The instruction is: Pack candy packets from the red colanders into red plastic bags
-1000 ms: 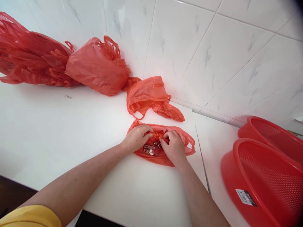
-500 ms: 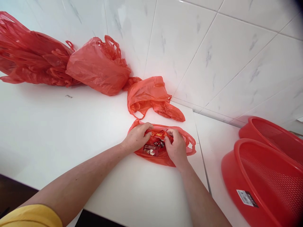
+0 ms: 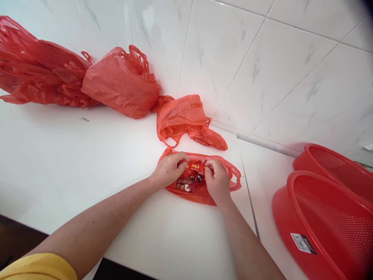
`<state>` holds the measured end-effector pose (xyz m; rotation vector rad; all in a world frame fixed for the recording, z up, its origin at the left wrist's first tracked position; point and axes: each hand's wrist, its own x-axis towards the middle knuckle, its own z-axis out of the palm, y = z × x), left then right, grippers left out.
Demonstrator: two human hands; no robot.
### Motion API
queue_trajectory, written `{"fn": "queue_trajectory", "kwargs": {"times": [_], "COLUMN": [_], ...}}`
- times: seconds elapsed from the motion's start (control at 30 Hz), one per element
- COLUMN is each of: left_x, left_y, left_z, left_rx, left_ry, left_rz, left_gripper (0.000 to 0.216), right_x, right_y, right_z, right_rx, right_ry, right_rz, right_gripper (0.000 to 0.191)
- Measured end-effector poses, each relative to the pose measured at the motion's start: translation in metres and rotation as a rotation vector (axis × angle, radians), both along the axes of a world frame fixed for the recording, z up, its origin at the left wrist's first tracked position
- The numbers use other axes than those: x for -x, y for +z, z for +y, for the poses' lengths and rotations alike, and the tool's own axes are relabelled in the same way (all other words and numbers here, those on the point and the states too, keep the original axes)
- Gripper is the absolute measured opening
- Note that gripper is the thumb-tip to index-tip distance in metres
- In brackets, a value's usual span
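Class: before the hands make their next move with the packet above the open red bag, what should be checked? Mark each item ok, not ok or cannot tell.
1. The left hand pinches one end of the packet: ok.
2. The right hand pinches the other end: ok.
3. The packet sits over the open mouth of the bag: ok.
4. The bag rests flat on the counter, back from its edge: ok.
5. The packet is sealed, not torn: cannot tell.
6. The baskets stand apart from both hands: ok.

Thin crinkled plastic bag (image 3: 201, 194); glossy marble-look tiles (image 3: 262, 70); smooth white counter (image 3: 87, 163).
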<state>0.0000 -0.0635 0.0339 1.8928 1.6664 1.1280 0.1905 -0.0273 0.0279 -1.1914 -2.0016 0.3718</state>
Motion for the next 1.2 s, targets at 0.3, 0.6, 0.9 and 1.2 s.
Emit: {"fn": "queue_trajectory", "kwargs": {"times": [0.3,0.6,0.9,1.2], "left_x": [0.0,0.0,-0.001,0.002], "left_y": [0.0,-0.004,-0.002,-0.001], "left_z": [0.001,0.001,0.002,0.001], "left_rx": [-0.022,-0.052,-0.066,-0.089], "left_ry": [0.026,-0.003,0.004,-0.032], "left_rz": [-0.023,0.028,0.05,0.09], "left_gripper": [0.015,0.022,0.019,0.019], "right_x": [-0.001,0.0,0.001,-0.007], "right_y": [-0.007,-0.009,-0.003,0.007], "right_z": [0.004,0.005,0.002,-0.004], "right_rx": [0.023,-0.098,-0.161,-0.181], "right_ry": [-0.036,0.007,-0.006,0.268], "right_rz": [0.042,-0.065,-0.103,-0.294], "right_gripper": [0.02,0.023,0.01,0.034]}}
